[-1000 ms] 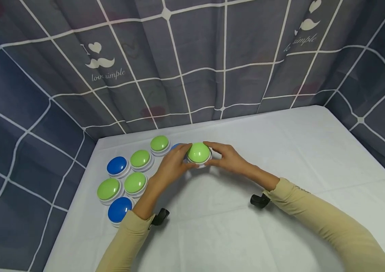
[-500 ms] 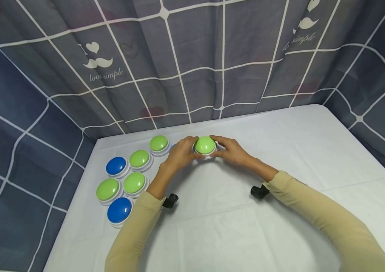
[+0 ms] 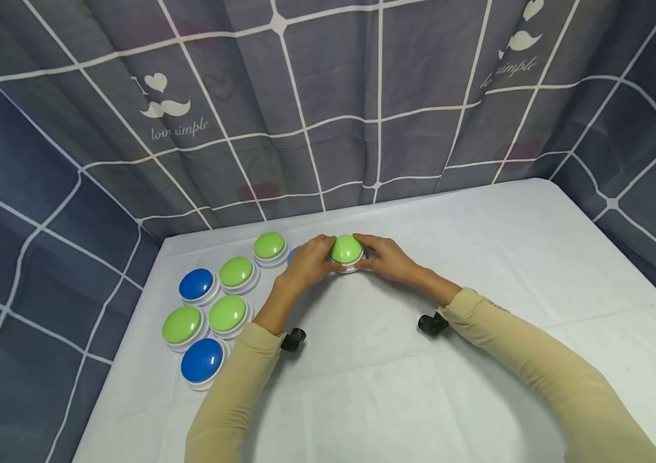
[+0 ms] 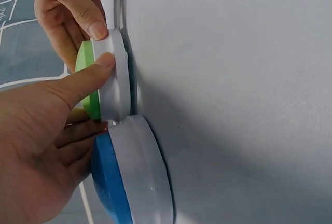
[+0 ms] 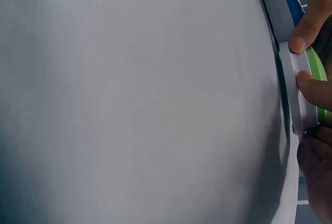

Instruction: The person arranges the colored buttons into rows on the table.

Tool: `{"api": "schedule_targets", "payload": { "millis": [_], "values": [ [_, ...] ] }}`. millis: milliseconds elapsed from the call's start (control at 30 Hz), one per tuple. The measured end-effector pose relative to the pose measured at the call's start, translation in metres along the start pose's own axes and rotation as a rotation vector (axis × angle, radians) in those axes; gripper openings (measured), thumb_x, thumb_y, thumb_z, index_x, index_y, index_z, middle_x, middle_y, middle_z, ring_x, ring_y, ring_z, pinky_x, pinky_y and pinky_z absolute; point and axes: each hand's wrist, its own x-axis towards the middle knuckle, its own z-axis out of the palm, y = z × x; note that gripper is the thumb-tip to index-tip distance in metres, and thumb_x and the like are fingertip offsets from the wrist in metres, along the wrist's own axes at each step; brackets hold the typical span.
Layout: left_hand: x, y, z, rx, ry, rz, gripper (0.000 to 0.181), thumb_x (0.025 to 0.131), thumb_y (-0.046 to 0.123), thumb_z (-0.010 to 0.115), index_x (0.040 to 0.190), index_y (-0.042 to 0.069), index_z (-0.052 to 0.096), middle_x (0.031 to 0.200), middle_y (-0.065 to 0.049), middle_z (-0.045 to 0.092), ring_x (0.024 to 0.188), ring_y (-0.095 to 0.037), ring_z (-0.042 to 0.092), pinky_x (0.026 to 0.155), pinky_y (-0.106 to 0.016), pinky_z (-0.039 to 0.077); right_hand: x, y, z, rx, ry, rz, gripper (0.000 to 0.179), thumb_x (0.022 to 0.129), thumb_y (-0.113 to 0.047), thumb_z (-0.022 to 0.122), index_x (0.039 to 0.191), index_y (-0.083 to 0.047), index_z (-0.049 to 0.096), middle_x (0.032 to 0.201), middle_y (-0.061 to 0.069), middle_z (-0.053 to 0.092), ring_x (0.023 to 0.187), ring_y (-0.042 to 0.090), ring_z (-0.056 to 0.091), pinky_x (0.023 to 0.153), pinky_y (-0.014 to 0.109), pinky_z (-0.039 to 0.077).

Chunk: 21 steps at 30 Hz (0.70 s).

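Both hands hold one green domed push button (image 3: pixel 346 249) by its white base, near the back of the table. My left hand (image 3: pixel 309 262) grips its left side, thumb at the front of the base (image 4: pixel 116 99) in the left wrist view. From the right, my right hand (image 3: pixel 388 257) grips it the same way, its thumb pressed on the white rim (image 5: pixel 298 99) in the right wrist view. Right beside it stands a blue button (image 4: pixel 137 177), mostly hidden behind the left hand in the head view.
Several more buttons stand to the left on the white-covered table (image 3: pixel 374 386): green ones, such as the near green button (image 3: pixel 182 325), and blue ones, such as the front blue button (image 3: pixel 202 360). A dark checked curtain (image 3: pixel 339 148) hangs behind the table and at both sides.
Both hands have moved the green button a little to the right and toward the back of the table. It shifts only slightly over the last half second. The other buttons stay put.
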Motion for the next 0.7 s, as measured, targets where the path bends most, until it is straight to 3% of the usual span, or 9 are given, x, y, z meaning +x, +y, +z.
{"api": "schedule_targets", "payload": {
  "millis": [700],
  "values": [
    [-0.0042,0.0027,0.0008,0.116,-0.002,0.029,0.060,0.082,0.033,0.081,0.129,0.001,0.060,0.119,-0.013,0.062,0.111,-0.027,0.059,0.091,-0.041,0.050,0.0016,-0.0025,0.0032,-0.073,-0.038,0.009,0.071,0.090,-0.016,0.074,0.146,0.007,0.039,0.149,0.021,0.043,0.139,0.034,0.039,0.115,0.042,0.028]
  ]
}}
